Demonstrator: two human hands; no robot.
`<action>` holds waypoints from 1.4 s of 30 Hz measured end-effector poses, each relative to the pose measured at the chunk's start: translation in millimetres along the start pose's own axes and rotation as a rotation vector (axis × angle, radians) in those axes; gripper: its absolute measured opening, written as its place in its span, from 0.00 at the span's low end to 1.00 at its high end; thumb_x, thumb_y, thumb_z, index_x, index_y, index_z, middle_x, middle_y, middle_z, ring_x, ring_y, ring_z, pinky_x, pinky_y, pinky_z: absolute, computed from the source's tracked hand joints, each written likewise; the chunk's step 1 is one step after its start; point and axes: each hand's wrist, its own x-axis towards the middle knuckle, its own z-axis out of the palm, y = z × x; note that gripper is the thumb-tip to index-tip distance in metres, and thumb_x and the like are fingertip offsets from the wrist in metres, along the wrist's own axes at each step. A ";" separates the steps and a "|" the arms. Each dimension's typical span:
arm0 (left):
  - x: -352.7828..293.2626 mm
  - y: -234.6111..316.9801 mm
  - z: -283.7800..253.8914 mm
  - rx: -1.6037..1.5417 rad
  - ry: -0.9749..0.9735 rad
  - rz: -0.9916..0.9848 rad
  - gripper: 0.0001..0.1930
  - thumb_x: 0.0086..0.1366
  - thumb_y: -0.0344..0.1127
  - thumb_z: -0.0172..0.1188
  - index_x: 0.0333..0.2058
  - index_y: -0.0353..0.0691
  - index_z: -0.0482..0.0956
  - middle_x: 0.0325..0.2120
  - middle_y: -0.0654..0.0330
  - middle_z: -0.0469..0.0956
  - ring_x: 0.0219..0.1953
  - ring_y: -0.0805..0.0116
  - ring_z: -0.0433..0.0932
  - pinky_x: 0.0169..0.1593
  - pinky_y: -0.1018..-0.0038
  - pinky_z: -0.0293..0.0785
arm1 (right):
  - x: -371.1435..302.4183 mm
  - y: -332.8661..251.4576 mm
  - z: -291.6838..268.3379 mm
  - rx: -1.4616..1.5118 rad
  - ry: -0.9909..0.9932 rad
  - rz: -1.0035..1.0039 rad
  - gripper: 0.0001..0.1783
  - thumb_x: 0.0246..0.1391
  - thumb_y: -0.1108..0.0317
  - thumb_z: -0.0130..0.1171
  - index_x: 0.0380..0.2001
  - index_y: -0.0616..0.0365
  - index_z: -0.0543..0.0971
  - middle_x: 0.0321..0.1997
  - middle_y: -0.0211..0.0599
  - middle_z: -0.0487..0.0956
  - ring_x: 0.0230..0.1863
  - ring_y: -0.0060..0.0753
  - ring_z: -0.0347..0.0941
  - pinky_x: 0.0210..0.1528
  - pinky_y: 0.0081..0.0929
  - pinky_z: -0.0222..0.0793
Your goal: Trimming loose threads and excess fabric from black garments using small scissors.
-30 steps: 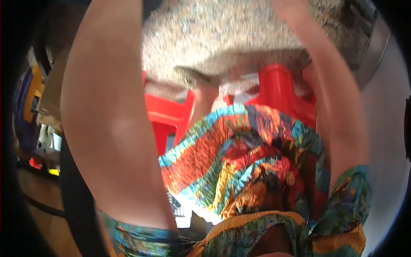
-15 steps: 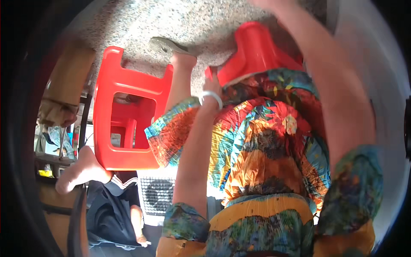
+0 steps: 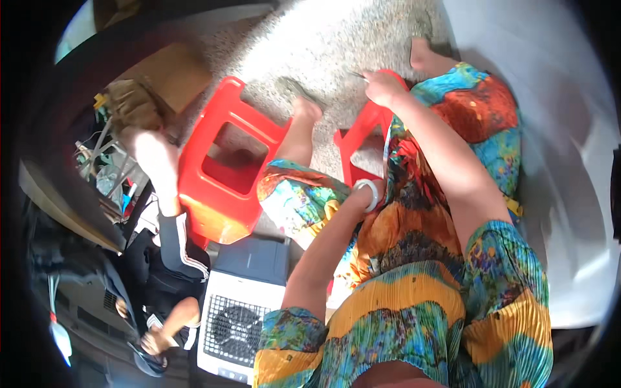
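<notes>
My right hand (image 3: 386, 88) is closed around a thin, greyish, pointed object (image 3: 356, 74) whose kind I cannot make out. It is over the far edge of a red plastic stool (image 3: 354, 143) between my legs. My left hand (image 3: 379, 189), with a white bangle (image 3: 367, 194) at the wrist, is at the near side of this stool, against my colourful patterned clothing (image 3: 407, 223). Its fingers are hidden there. Part of the stool is covered by the cloth and my right arm.
Another red stool (image 3: 194, 216) stands to my left. Beyond it a person in dark clothes (image 3: 171, 258) sits near a white cooler with a round grille (image 3: 213, 304). A cardboard box (image 3: 171, 74) stands far left; a pale grey surface (image 3: 563, 194) lies right.
The view has turned and shifted. My right hand has come from the far edge into view above the near stool. My left hand, earlier at the stool's edge, is now by the cloth.
</notes>
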 end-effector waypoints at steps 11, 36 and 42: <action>115.0 -95.3 3.1 0.384 0.402 0.146 0.20 0.58 0.42 0.40 0.38 0.30 0.71 0.35 0.42 0.72 0.40 0.55 0.73 0.41 0.62 0.65 | -126.5 -26.9 -75.3 -0.248 0.473 -0.269 0.16 0.41 0.73 0.45 0.38 0.53 0.71 0.31 0.50 0.73 0.34 0.50 0.69 0.36 0.41 0.64; 132.6 -103.5 86.4 -0.019 0.578 0.313 0.19 0.60 0.44 0.35 0.42 0.41 0.70 0.44 0.51 0.68 0.47 0.60 0.66 0.48 0.67 0.61 | -83.7 -33.4 -178.9 -0.746 0.529 -0.073 0.16 0.38 0.70 0.48 0.36 0.54 0.71 0.38 0.38 0.72 0.43 0.40 0.66 0.45 0.34 0.62; 128.1 47.6 -119.1 0.009 0.666 0.343 0.19 0.60 0.43 0.34 0.43 0.42 0.69 0.46 0.52 0.67 0.48 0.60 0.65 0.49 0.68 0.61 | -57.7 -83.2 -234.6 -0.798 0.294 0.029 0.14 0.42 0.66 0.47 0.37 0.52 0.70 0.44 0.39 0.69 0.51 0.43 0.59 0.51 0.39 0.56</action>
